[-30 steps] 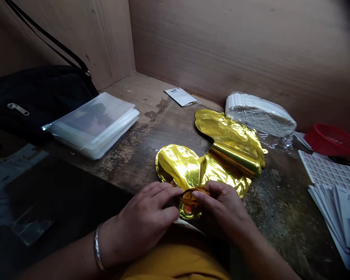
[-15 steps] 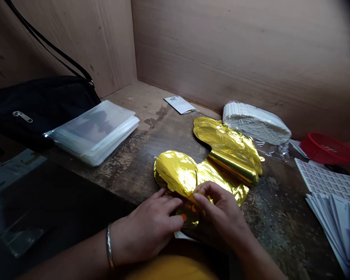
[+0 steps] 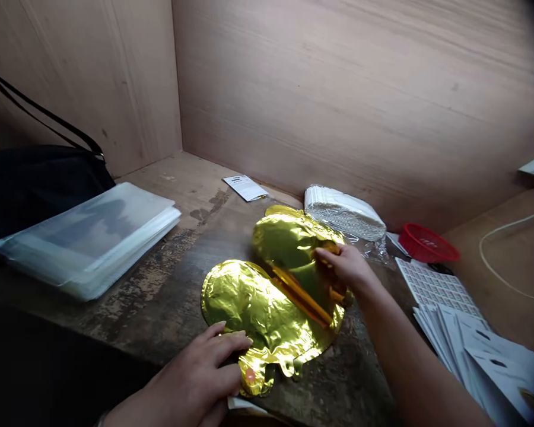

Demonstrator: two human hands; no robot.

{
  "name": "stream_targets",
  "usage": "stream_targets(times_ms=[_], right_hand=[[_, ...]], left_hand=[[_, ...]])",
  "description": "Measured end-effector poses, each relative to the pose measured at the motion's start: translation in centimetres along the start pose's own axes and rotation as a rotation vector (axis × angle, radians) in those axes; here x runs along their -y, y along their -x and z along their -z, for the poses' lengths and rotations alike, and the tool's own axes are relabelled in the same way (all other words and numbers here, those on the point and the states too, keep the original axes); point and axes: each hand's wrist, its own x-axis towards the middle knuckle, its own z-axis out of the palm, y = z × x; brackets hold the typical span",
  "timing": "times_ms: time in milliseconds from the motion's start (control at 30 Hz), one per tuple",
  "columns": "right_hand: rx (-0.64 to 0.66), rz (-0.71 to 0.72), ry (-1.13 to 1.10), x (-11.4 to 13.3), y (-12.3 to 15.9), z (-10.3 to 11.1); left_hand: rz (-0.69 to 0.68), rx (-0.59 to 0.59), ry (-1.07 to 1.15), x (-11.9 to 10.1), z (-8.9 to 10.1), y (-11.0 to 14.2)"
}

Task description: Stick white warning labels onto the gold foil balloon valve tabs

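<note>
Pinched together, the thumb and fingers of the right hand (image 3: 349, 265) have hold of the far part of a gold foil balloon (image 3: 258, 305), near its right edge. How much foil is caught in that pinch I can't tell from where I stand, since the fingertips go out of sight behind it. Over on the near side, the left hand (image 3: 198, 373) is loosely spread, not clenched: its fingertips lie on the balloon's near-left edge, with the thumb beside the short tail that carries an orange dot (image 3: 250, 375). I take that light touch as a way of steadying thin, slippery foil while the other hand manages the folded part.

The balloon lies limp on the worn wooden tabletop (image 3: 178, 255), squarely before the person, probably so both hands can get at it easily. A dark orange crease runs slantwise between its two lobes.

Everything else sits around the edges, presumably to leave working room: a stack of clear plastic sleeves (image 3: 102, 237) to the left, a plastic-wrapped white bundle (image 3: 345, 213) just behind the balloon, and a red basket (image 3: 429, 243) and loose white cards (image 3: 467, 344) off to the right.
</note>
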Motion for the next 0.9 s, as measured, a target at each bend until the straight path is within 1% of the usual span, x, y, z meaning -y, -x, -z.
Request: stream_targets(times_ms=[67,133,200,267,333,367,433,467,500,533,567,600,633,667,700,733,800,867,900], right_hand=[[-0.110,-0.080,0.075,-1.4,-3.4,1.3],[-0.196,-0.141,0.151,-2.5,-5.6,2.1],[-0.271,-0.182,0.214,-3.1,-6.6,2.6],[-0.348,-0.187,0.252,-3.0,-6.3,2.8],[-0.421,-0.135,0.258,-2.2,-4.4,2.6],[-0.451,-0.091,0.252,-1.6,-2.7,2.3],[-0.470,0.036,0.225,0.0,2.0,1.4],[-0.446,0.104,0.209,0.9,4.8,0.8],[-0.380,0.203,0.187,1.8,7.8,0.2],[-0.240,0.405,0.156,2.5,10.7,-0.4],[-0.060,0.576,0.149,3.2,13.4,-0.9],[0.052,0.670,0.143,3.6,15.6,-1.5],[0.130,0.708,0.137,3.8,17.4,-2.1],[0.155,0.706,0.129,3.8,18.5,-2.6],[0.157,0.662,0.123,3.6,19.1,-3.1],[0.136,0.601,0.117,3.2,19.3,-3.4],[0.028,0.473,0.128,2.3,18.9,-3.6],[-0.129,0.364,0.143,1.4,18.4,-3.1],[-0.178,0.307,0.130,1.0,18.3,-2.7]], left_hand=[[0.041,0.071,0.009,-0.5,0.9,-0.2],[0.055,0.097,0.029,-0.9,1.5,-0.4],[0.060,0.114,0.065,-1.0,1.8,-0.5],[0.085,0.139,0.123,-0.8,1.7,-0.5],[0.114,0.140,0.203,-0.6,1.5,-0.2],[0.127,0.129,0.254,-0.6,1.6,-0.1],[0.173,0.101,0.384,-0.8,1.8,0.3],[0.220,0.083,0.466,-1.1,2.0,0.4],[0.302,0.061,0.565,-1.5,2.1,0.5],[0.412,0.027,0.681,-1.9,2.2,0.5],[0.547,-0.018,0.818,-2.3,2.2,0.6],[0.678,-0.065,0.964,-2.8,2.1,0.6],[0.796,-0.109,1.108,-3.1,1.9,0.5],[0.888,-0.146,1.234,-3.4,1.6,0.5],[0.944,-0.174,1.327,-3.7,1.3,0.6],[0.971,-0.195,1.379,-3.8,1.0,0.6],[0.987,-0.252,1.389,-3.8,0.4,0.8],[0.970,-0.307,1.383,-3.6,0.1,1.0],[0.960,-0.330,1.398,-3.5,0.0,1.1]])
